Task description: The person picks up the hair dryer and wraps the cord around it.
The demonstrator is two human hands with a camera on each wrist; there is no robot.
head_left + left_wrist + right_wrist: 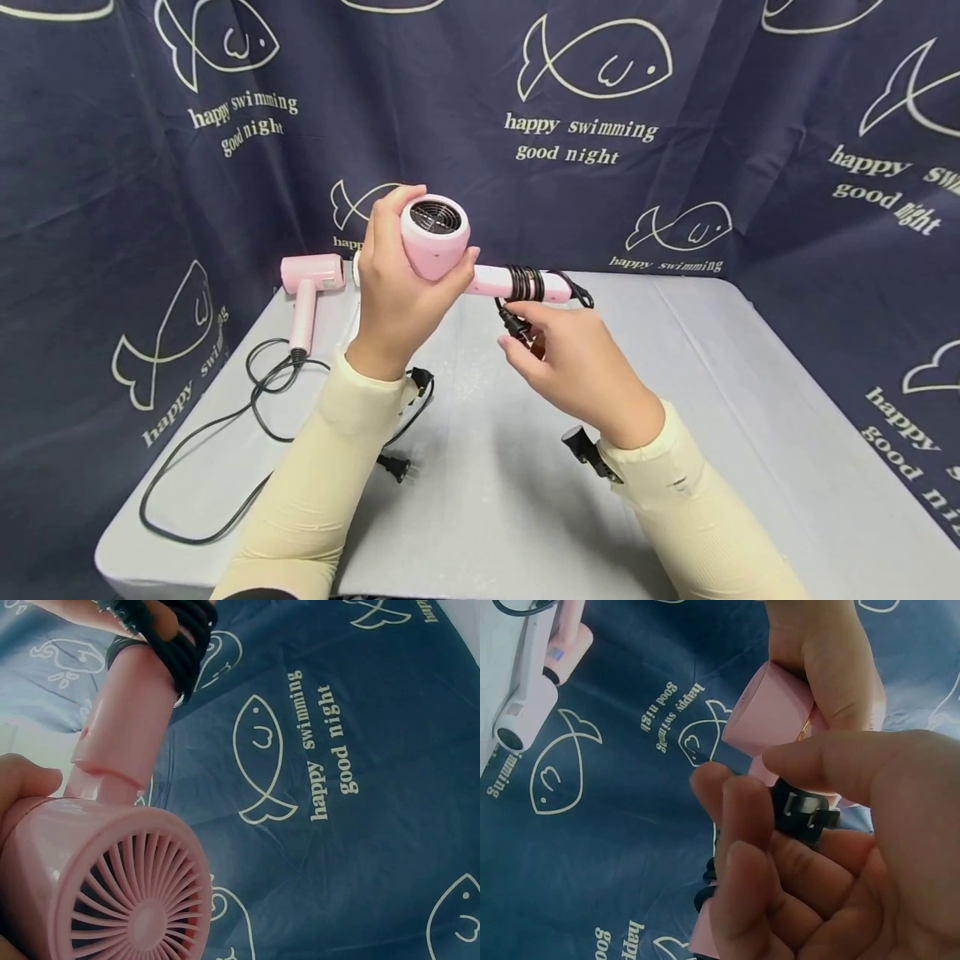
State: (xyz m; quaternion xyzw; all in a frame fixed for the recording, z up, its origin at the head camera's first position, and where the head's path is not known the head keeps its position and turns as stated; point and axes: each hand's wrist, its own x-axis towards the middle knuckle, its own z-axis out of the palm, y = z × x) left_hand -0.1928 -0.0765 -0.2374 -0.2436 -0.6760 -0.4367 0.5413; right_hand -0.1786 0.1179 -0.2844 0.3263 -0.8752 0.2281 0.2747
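Note:
My left hand point(405, 292) grips a pink hair dryer point(483, 281) by its round head, and the dryer is held up above the table. Its slatted grille point(146, 926) shows large in the left wrist view. The handle points right, and a black cord point(525, 283) is wound round it in several turns. Just under those turns my right hand point(581, 358) pinches the black plug point(516, 323) between thumb and fingers. In the right wrist view the metal prongs point(817, 814) of that plug face my palm.
On the grey-white table point(675, 400), a second pink hair dryer point(303, 304) lies at the left with its cord point(161, 525) loosely looped. A white hair dryer point(529, 709), mostly hidden in the head view, lies beside it. Another plug point(393, 467) lies by my left forearm. Dark blue fish-print cloth hangs behind.

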